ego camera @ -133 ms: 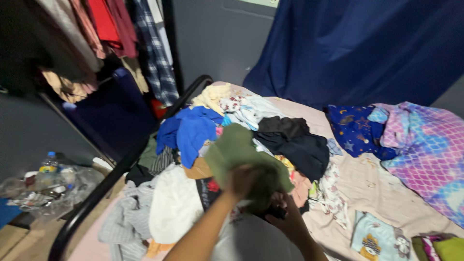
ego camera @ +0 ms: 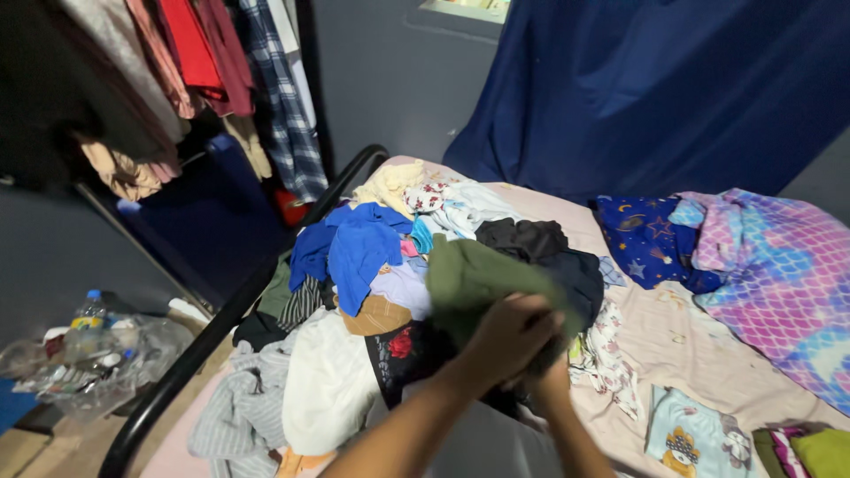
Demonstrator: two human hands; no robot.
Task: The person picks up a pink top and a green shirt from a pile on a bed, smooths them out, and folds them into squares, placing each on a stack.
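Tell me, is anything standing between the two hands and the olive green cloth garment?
Nothing visible does. The left hand already grips the olive green cloth garment above the clothes pile; the right hand sits mostly hidden behind it, beside the fabric.

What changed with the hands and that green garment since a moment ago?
The left hand moved right and slightly up, carrying the olive-green garment with it, uncovering a lilac piece beneath. The right hand, mostly hidden behind the left, stayed close under the cloth. Both kept their grip. The clothes pile, the blue top and the pastel blanket lie as before.
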